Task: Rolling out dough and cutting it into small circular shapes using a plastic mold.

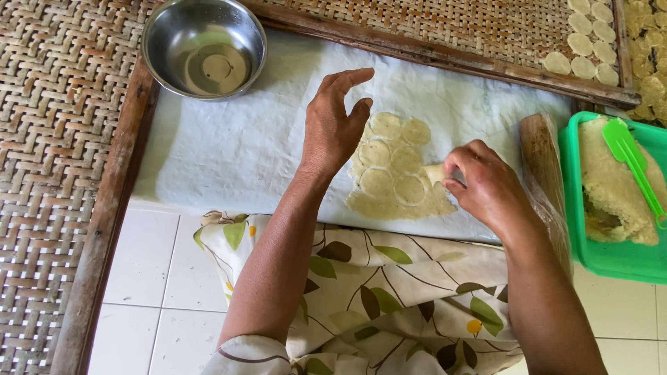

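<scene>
Both hands work a thin dough sheet (396, 198) on the white cloth (236, 149), its long axis running left to right: left hand (337, 125) open, fingers spread above six cut rounds (379, 182), right hand (483, 182) pinching a dough scrap (433, 173).

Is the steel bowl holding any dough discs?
No, the steel bowl is empty; the cut discs lie on the white cloth.

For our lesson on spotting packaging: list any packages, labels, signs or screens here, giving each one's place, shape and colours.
Green plastic tub: right edge, rectangular, bright green, holding pale dough.
Clear plastic wrap: around the wooden roller beside the tub, transparent, crinkled.
No labels, signs or screens in view.
</scene>
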